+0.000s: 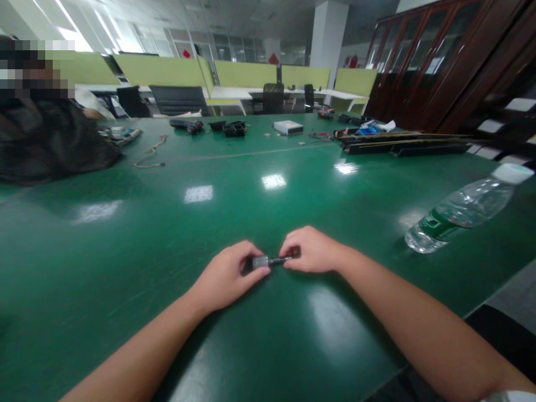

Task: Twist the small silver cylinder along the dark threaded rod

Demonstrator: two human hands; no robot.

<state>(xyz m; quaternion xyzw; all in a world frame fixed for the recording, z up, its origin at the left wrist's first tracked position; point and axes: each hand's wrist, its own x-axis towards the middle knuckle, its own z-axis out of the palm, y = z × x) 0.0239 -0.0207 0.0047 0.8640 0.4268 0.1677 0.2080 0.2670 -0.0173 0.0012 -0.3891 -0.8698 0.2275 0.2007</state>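
Head view: the left hand point(228, 274) has fingers closed on one gray tube point(261, 262). The right hand point(313, 251) pinches one thin dark rod point(276, 261). One clear bottle point(464, 210) is on the shiny table point(146, 223).

Bottle point(460, 212) on the table point(146, 223), right of both hands (bag point(54, 139) far left).

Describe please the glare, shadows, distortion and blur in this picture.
Head view: pale glare patches on the green table, soft shadows beside the forearms; the bottle and dark cabinet slant and look stretched, probably by the wide lens; the small item between left hand and right hand is too soft for fine detail; blocky pixels cover part of the upper left.
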